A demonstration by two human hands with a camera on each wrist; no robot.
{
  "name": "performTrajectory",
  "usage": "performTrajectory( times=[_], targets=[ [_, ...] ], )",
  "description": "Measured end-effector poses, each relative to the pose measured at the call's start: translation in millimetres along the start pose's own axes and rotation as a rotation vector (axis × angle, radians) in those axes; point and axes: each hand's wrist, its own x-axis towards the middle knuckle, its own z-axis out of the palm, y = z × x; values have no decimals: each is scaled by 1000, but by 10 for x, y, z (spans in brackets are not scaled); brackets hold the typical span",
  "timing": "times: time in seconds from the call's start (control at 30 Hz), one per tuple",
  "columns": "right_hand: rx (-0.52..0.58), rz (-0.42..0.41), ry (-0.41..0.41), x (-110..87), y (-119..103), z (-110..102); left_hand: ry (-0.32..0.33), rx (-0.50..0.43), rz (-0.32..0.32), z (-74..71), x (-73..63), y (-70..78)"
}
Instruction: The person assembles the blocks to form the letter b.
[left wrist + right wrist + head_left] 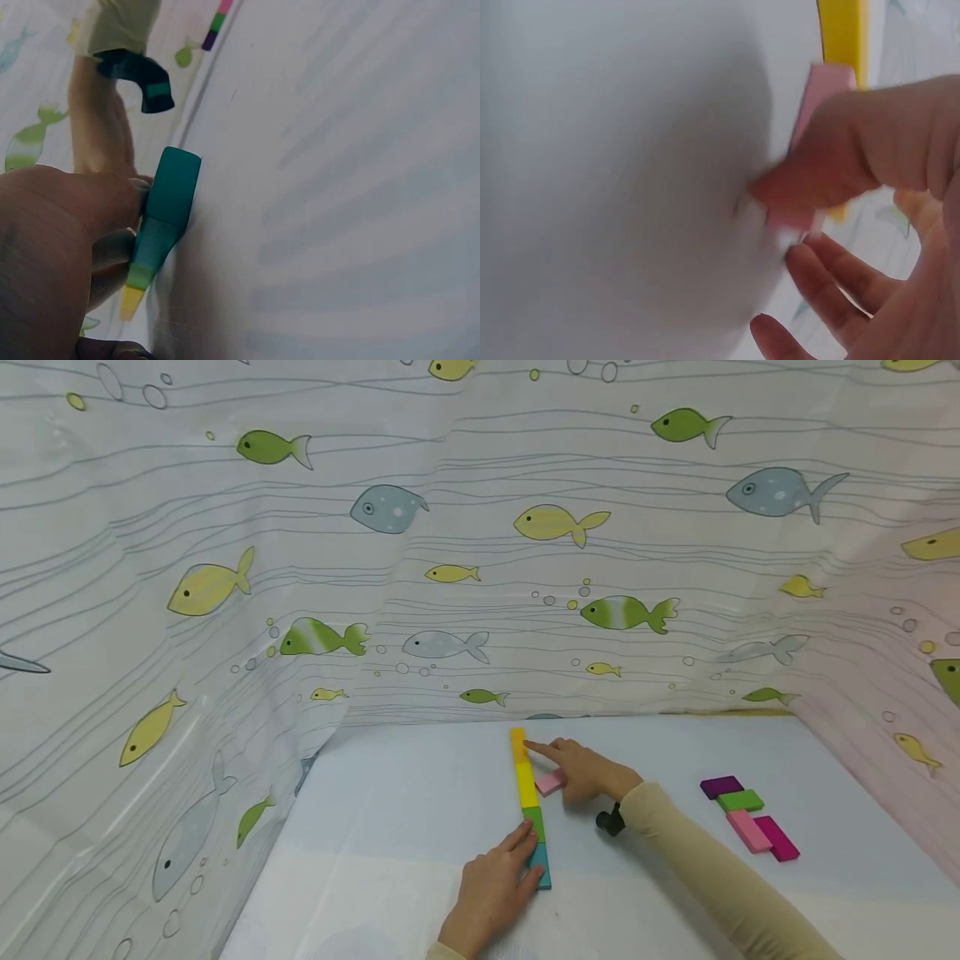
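Note:
A line of flat blocks runs away from me on the white table: teal (538, 853), green (534, 827), yellow (527, 786) and orange (518, 746) at the far end. My left hand (491, 885) rests at the near end, fingertips touching the green block and thumb on the teal block (174, 187). With index finger stretched out, my right hand (588, 771) touches the orange block's right side. A light pink block (550, 782) lies slanted beside the yellow one, partly under that hand. In the right wrist view the blurred thumb crosses in front of the pink block (832, 79).
At the right of the table lie a purple block (722, 787), a green block (741, 800), a pink block (748, 831) and a magenta block (777, 838), close together. A fish-patterned curtain (480, 610) hangs behind and along both sides.

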Motion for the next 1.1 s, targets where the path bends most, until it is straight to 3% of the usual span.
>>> performTrajectory(
  times=[0.1, 0.23, 0.63, 0.87, 1.1],
  targets=[
    [43, 43, -9, -124, 138, -97, 15, 6, 13, 9, -1, 5],
    [-1, 79, -4, -395, 418, -266, 16, -2, 14, 25, -6, 22],
    [-72, 139, 48, -1527, 1285, -731, 34, -11, 24, 10, -1, 6],
    [-53, 202, 11, -2041, 1620, -727, 22, -13, 15, 19, -9, -1],
    [23, 244, 65, -2218, 1822, -551, 27, -42, 22, 7, -5, 16]
  ],
)
